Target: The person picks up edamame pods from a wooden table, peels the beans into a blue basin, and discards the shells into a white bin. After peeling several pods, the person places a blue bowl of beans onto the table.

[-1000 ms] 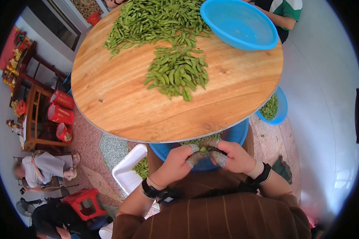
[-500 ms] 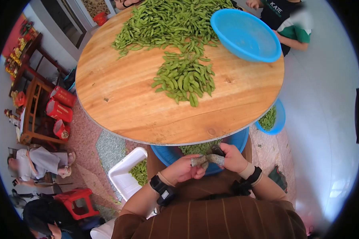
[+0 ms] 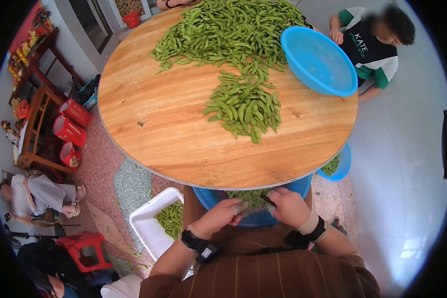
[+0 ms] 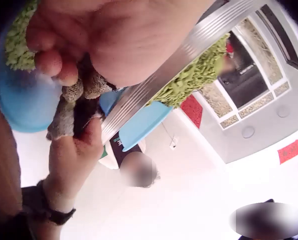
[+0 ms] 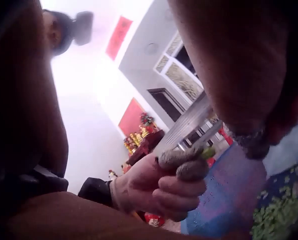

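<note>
My left hand (image 3: 217,216) is over the big blue basin (image 3: 303,186) at the table's front edge. Grey wrapping covers its thumb and forefinger, which pinch a green soybean pod (image 5: 209,152) in the right wrist view; only the pod's tip shows. Opposite it, a short gap away, my right hand (image 3: 290,207) has bent fingers with grey wrapping on the thumb (image 4: 65,120) and something dark beside it. I cannot tell whether it holds anything. Shelled green beans (image 5: 279,215) lie in the basin beneath both hands.
On the round wooden table (image 3: 149,149) lie a large heap of pods (image 3: 233,30), a smaller pile (image 3: 246,107) and a light blue basin (image 3: 320,62). A white tub (image 3: 146,221) with pods stands at left, another blue basin (image 3: 340,171) at right. A person (image 3: 367,47) is across the table.
My hands were together around a green pod, then met fingertip to fingertip; now they are slightly apart. The head view has shifted, so more of the person across the table shows.
</note>
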Demonstrator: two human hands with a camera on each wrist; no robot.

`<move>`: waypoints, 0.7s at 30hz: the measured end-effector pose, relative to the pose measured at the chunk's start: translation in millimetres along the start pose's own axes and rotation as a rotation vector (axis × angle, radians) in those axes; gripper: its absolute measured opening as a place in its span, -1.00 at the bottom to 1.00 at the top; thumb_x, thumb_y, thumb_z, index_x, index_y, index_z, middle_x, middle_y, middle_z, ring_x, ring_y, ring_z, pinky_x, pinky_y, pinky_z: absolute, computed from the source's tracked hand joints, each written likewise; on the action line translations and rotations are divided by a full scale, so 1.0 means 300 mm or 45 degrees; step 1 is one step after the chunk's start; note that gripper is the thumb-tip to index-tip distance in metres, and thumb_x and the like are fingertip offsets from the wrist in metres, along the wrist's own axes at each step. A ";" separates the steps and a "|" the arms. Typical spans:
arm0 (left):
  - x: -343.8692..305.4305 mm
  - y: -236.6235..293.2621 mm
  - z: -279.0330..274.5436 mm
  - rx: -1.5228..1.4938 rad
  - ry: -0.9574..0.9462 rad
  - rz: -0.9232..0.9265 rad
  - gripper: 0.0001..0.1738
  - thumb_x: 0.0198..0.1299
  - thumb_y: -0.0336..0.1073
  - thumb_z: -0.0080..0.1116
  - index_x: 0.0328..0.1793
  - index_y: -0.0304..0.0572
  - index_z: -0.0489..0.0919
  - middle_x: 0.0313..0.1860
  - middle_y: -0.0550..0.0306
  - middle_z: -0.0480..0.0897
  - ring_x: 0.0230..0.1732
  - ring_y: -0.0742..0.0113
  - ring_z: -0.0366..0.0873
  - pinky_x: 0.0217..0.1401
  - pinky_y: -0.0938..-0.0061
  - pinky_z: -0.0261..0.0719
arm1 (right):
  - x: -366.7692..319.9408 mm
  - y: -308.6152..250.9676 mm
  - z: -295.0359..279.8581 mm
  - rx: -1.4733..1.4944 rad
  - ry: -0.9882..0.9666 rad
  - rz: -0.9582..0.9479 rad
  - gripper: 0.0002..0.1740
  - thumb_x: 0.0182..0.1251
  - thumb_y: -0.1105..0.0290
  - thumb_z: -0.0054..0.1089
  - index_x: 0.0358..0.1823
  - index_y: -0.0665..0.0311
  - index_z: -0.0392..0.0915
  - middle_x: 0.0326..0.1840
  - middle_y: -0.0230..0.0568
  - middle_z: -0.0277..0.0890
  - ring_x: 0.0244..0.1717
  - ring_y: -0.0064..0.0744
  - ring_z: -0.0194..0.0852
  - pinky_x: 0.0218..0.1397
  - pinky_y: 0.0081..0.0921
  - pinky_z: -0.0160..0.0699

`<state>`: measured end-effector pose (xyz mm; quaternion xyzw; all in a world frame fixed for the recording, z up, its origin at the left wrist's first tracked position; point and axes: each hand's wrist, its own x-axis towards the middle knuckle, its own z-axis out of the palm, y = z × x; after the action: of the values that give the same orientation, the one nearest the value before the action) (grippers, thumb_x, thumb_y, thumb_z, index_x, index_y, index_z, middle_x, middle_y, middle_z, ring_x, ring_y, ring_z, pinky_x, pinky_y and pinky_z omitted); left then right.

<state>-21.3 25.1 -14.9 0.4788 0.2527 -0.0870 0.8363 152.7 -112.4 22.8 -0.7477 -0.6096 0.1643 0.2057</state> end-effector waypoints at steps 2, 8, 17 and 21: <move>-0.079 -0.020 -0.067 0.178 0.304 0.105 -0.63 0.36 -0.07 -0.05 -0.43 -0.12 0.47 -0.65 0.40 0.34 -0.60 0.62 0.21 -0.58 0.64 0.15 | 0.004 -0.019 -0.058 -0.047 -0.155 -0.019 -0.78 -0.10 0.46 0.18 -0.35 0.33 0.45 -0.43 0.04 0.46 -0.35 0.10 0.48 -0.30 -0.13 0.47; -0.315 -0.190 -0.310 1.507 1.092 0.030 -0.70 0.13 -0.17 0.21 -0.30 -0.32 0.52 -0.53 -0.08 0.59 -0.49 0.03 0.56 -0.45 0.29 0.45 | 0.174 -0.083 -0.192 0.032 0.281 -0.022 -0.79 0.00 0.46 0.15 -0.29 0.33 0.45 -0.41 0.03 0.46 -0.33 0.12 0.47 -0.29 -0.11 0.46; -0.287 -0.058 -0.236 1.627 1.216 0.282 -0.90 -0.11 -0.46 0.11 -0.40 -0.29 0.54 -0.46 -0.15 0.60 -0.39 -0.12 0.58 -0.32 0.13 0.54 | 0.356 0.019 -0.160 -0.156 0.473 0.026 -0.80 0.02 0.48 0.19 -0.31 0.35 0.44 -0.46 0.08 0.44 -0.33 0.16 0.45 -0.32 -0.12 0.44; -0.275 -0.064 -0.271 1.730 1.187 0.050 -0.79 -0.13 -0.43 0.17 -0.28 -0.24 0.57 -0.41 -0.16 0.62 -0.34 -0.10 0.61 -0.30 0.13 0.56 | 0.271 0.054 -0.192 0.238 0.425 0.189 -0.82 0.08 0.43 0.21 -0.34 0.38 0.47 -0.60 -0.02 0.40 -0.54 -0.05 0.39 -0.43 -0.30 0.43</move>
<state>-127.1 75.8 -21.3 0.8716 0.4579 0.0016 0.1750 211.4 -41.9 64.5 -0.7851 -0.4925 0.1087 0.3595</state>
